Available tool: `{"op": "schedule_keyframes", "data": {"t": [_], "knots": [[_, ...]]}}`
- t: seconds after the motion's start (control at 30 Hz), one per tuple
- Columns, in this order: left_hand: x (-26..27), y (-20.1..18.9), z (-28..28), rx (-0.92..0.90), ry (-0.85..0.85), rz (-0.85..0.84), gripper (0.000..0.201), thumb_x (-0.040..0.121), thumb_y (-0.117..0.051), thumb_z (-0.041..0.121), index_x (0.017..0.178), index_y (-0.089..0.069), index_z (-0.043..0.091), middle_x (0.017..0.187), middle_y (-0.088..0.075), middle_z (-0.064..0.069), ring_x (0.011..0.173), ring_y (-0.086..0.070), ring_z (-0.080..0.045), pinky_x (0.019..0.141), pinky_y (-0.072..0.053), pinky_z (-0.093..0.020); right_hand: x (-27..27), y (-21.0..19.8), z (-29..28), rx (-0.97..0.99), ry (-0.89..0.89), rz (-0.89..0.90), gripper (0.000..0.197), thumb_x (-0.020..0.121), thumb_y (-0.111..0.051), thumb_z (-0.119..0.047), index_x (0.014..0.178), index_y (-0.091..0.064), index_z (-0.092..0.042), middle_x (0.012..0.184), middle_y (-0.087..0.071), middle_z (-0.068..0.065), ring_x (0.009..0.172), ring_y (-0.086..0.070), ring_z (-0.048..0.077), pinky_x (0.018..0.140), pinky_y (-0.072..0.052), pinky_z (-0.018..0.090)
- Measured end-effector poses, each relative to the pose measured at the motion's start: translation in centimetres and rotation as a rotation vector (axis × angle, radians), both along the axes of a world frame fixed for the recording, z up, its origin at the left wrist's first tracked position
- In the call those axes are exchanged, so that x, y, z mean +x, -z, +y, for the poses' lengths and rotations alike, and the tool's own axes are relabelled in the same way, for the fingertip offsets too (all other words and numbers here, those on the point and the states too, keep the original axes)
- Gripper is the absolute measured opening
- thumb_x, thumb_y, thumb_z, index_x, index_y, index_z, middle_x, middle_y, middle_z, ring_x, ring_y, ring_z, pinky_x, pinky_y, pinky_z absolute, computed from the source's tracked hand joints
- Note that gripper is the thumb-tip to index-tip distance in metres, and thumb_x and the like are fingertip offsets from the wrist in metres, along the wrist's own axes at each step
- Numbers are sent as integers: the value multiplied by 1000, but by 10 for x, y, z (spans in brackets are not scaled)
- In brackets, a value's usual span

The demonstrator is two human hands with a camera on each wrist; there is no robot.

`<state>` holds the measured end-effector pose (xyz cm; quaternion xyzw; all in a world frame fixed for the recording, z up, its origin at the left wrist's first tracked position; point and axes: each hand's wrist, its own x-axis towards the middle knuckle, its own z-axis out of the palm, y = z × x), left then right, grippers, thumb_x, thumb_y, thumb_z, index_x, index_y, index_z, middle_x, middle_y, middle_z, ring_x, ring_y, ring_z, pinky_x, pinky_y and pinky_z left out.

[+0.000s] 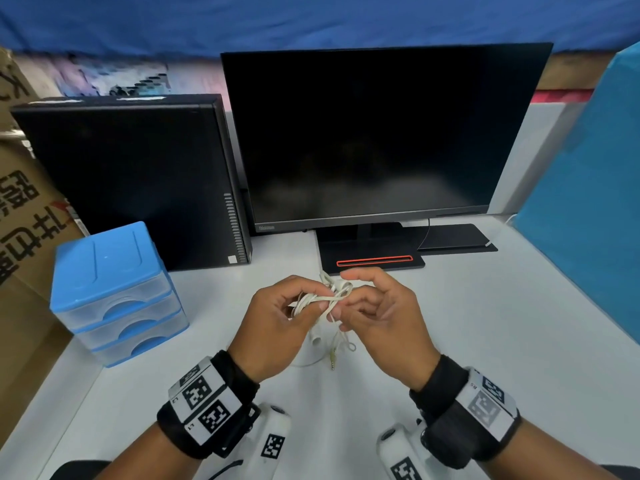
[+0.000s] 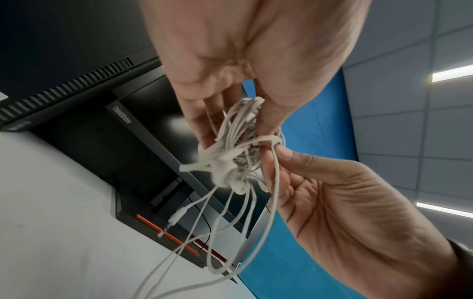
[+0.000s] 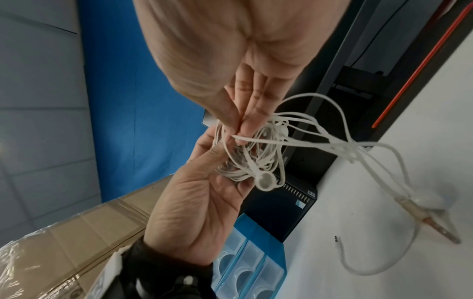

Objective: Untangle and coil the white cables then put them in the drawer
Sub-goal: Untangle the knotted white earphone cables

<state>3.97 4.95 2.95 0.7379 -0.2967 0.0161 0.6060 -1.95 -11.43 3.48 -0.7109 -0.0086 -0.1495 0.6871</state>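
Observation:
A tangled bunch of white cables [image 1: 329, 296] hangs between both hands above the white table [image 1: 485, 341]. My left hand [image 1: 311, 306] grips the coiled part of the bunch [image 2: 235, 157]. Close beside it, my right hand [image 1: 346, 306] pinches one strand [image 3: 258, 139] between thumb and fingers. In the right wrist view a white earbud [image 3: 266, 181] dangles from the tangle [image 3: 256, 159]. Loose ends trail down to the table, and a jack plug [image 1: 332, 362] lies there. The blue drawer unit [image 1: 114, 292] stands at the left, its three translucent drawers pushed in.
A black monitor [image 1: 374, 133] on its stand base [image 1: 374, 261] is just behind the hands. A black computer case [image 1: 138, 181] stands behind the drawers. Cardboard boxes [image 1: 20, 216] line the left edge, and a blue panel [image 1: 595, 188] the right.

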Motion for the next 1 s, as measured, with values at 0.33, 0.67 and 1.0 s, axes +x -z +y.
{"op": "schedule_keyframes", "data": {"t": [0.33, 0.67, 1.0], "knots": [[-3, 3, -4, -81, -6, 89, 12, 84, -74, 11, 83, -74, 23, 80, -74, -2, 74, -70, -19, 73, -56, -35, -7, 0, -5, -369, -23, -130, 29, 84, -67, -8, 106, -71, -25, 72, -69, -5, 62, -61, 11, 56, -47, 17], [-6, 10, -2, 132, 109, 114, 2, 79, -79, 20, 80, -77, 19, 80, -76, -2, 76, -70, -25, 79, -55, -49, -1, -21, -37, -843, -210, 132, 7, 86, -72, -19, 85, -74, -25, 77, -63, -11, 64, -52, 2, 66, -48, 26], [7, 4, 12, 165, 191, 152, 14, 71, -84, 13, 80, -76, 21, 89, -77, -2, 84, -72, -24, 85, -57, -44, 12, -23, -59, 147, -264, 260, 19, 86, -62, 6, 79, -61, -11, 79, -67, 9, 74, -62, 16, 60, -48, 25]]}}
